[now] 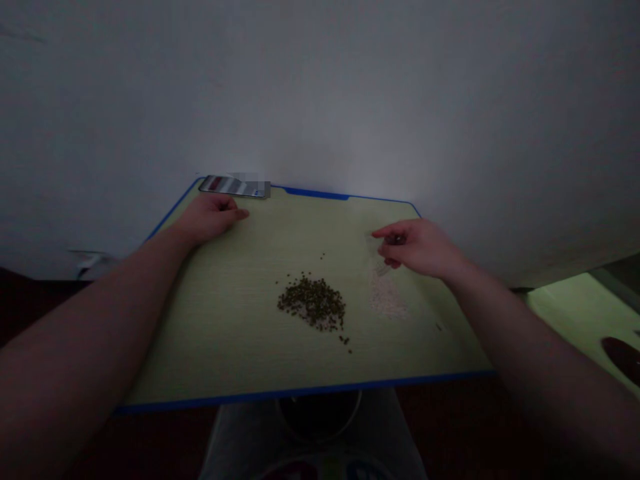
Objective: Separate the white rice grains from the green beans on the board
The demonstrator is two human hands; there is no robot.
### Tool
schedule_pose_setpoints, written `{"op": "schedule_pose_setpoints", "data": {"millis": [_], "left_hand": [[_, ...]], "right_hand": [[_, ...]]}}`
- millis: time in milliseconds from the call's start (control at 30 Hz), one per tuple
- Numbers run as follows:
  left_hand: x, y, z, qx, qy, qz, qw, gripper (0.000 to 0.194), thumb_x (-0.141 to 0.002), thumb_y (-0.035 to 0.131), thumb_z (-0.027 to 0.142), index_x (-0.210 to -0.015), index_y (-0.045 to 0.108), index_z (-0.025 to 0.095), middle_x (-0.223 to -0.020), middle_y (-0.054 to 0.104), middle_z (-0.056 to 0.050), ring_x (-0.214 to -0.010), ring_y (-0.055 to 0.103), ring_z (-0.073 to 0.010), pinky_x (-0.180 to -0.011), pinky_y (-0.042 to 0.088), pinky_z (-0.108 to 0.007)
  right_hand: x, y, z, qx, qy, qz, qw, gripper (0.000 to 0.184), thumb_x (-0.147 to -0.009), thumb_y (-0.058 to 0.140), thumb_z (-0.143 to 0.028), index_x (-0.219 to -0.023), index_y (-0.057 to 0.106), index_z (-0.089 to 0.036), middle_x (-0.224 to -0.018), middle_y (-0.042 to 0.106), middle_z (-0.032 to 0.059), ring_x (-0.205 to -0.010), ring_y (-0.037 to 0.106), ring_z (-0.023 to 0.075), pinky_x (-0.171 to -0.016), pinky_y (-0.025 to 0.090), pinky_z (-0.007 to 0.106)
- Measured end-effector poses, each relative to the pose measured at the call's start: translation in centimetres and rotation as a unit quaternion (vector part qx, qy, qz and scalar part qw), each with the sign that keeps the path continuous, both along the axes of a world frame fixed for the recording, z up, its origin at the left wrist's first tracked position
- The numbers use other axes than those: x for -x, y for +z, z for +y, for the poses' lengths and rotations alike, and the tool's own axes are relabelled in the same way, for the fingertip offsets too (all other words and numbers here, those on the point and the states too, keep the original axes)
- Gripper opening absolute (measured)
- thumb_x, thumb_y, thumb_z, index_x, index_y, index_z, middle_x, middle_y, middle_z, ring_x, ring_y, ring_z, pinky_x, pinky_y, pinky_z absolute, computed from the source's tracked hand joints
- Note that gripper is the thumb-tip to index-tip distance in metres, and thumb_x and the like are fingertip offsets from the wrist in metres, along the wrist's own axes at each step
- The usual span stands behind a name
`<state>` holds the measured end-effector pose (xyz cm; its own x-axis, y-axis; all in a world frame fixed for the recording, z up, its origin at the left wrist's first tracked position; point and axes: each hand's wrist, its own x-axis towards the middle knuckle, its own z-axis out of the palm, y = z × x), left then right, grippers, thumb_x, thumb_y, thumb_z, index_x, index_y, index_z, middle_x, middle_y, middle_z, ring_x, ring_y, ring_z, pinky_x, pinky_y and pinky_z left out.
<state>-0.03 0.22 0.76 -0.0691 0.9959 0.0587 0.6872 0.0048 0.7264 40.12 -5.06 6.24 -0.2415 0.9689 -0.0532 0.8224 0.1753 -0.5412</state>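
A small pile of dark green beans lies in the middle of a pale green table with a blue edge. To its right is a faint patch of white grains. My right hand hovers just above the white patch, its fingertips pinched together on something too small to make out. My left hand rests on the table at the far left, fingers loosely curled, holding nothing, just below a phone.
The phone lies at the table's far edge against a white wall. A round container rim shows under the table's near edge. Another green surface stands at the right with a dark object on it.
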Motion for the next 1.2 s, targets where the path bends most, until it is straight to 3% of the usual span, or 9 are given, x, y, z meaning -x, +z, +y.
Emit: {"op": "schedule_pose_setpoints", "data": {"millis": [100, 200, 300, 467, 767, 1000, 1200], "left_hand": [[-0.1, 0.0, 0.0, 0.009, 0.006, -0.006, 1.000, 0.031, -0.074, 0.068, 0.045, -0.064, 0.051, 0.021, -0.054, 0.044, 0.004, -0.054, 0.038, -0.0109, -0.054, 0.031, -0.028], [-0.1, 0.0, 0.0, 0.009, 0.014, -0.005, 1.000, 0.032, -0.072, 0.069, 0.045, -0.063, 0.049, 0.021, -0.055, 0.043, 0.003, -0.054, 0.037, -0.0118, -0.054, 0.030, -0.029], [0.0, 0.0, 0.1, 0.007, 0.010, -0.006, 1.000, 0.033, -0.072, 0.068, 0.046, -0.063, 0.049, 0.022, -0.056, 0.043, 0.002, -0.054, 0.037, -0.0124, -0.055, 0.030, -0.030], [0.2, -0.4, 0.4, 0.005, 0.013, -0.001, 1.000, 0.032, -0.072, 0.068, 0.047, -0.064, 0.050, 0.021, -0.058, 0.046, 0.001, -0.055, 0.039, -0.0129, -0.055, 0.031, -0.030], [-0.1, 0.1, 0.0, 0.007, 0.013, 0.018, 1.000, 0.032, -0.074, 0.066, 0.047, -0.063, 0.050, 0.021, -0.057, 0.045, 0.001, -0.055, 0.038, -0.0129, -0.054, 0.031, -0.029], [-0.3, 0.1, -0.1, 0.002, 0.014, 0.016, 1.000, 0.035, -0.074, 0.067, 0.049, -0.063, 0.048, 0.021, -0.058, 0.045, 0.001, -0.056, 0.037, -0.0121, -0.054, 0.031, -0.029], [-0.2, 0.1, -0.2, 0.008, 0.009, -0.014, 1.000, 0.037, -0.069, 0.069, 0.052, -0.064, 0.049, 0.022, -0.057, 0.044, 0.002, -0.055, 0.037, -0.0123, -0.054, 0.030, -0.029]], "right_hand": [[2.4, -0.3, 3.2, -0.130, 0.087, -0.132, 0.979, 0.063, -0.084, 0.061, -0.006, -0.146, 0.061, -0.015, -0.088, 0.079, 0.0050, -0.077, 0.072, 0.0198, -0.073, 0.053, 0.030], [5.3, -0.8, 5.4, -0.148, 0.147, -0.213, 0.955, 0.047, -0.088, 0.056, -0.005, -0.131, 0.073, -0.014, -0.104, 0.081, 0.0116, -0.096, 0.073, 0.0253, -0.085, 0.053, 0.035], [7.1, -1.1, 6.0, -0.140, 0.194, -0.225, 0.944, 0.043, -0.092, 0.055, -0.006, -0.126, 0.077, -0.020, -0.118, 0.080, 0.0100, -0.107, 0.072, 0.0257, -0.093, 0.052, 0.035], [7.9, -1.0, 4.2, -0.128, 0.261, -0.231, 0.929, 0.045, -0.094, 0.058, -0.009, -0.132, 0.075, -0.026, -0.126, 0.079, 0.0064, -0.111, 0.072, 0.0237, -0.095, 0.051, 0.033], [8.7, -0.5, -0.2, -0.120, 0.352, -0.216, 0.903, 0.041, -0.098, 0.055, -0.009, -0.132, 0.074, -0.020, -0.117, 0.080, 0.0094, -0.107, 0.072, 0.0224, -0.088, 0.049, 0.031], [11.0, -0.4, 1.1, -0.145, 0.357, -0.201, 0.900, 0.044, -0.098, 0.053, -0.006, -0.134, 0.073, -0.022, -0.119, 0.078, 0.0093, -0.108, 0.069, 0.0223, -0.089, 0.046, 0.031], [12.7, -0.9, 1.0, -0.131, 0.426, -0.185, 0.876, 0.043, -0.101, 0.051, -0.008, -0.132, 0.074, -0.027, -0.112, 0.077, 0.0067, -0.104, 0.068, 0.0208, -0.085, 0.047, 0.030]]}}
